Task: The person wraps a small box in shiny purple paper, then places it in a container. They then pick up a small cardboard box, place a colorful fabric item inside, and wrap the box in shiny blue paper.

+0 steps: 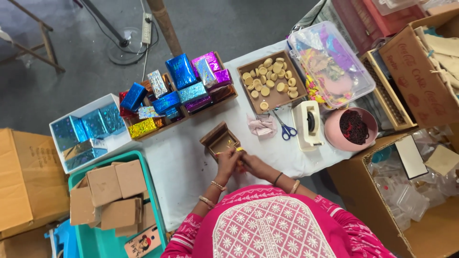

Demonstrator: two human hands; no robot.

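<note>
Both hands meet at the table's near edge over a small yellow-and-red item (239,152), too tiny to make out. The left hand (226,161) and the right hand (252,163) have their fingers pinched together on it. Just beyond sits a small brown box (219,139), open, plain cardboard with a speck of yellow inside, resting on the white tablecloth (181,167). Blue-handled scissors (286,129) and a tape dispenser (307,125) lie nearby.

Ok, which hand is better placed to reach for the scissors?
Probably the right. The right hand is nearer the scissors, with bare cloth between; the left hand is by the small open box, farther off.
</note>
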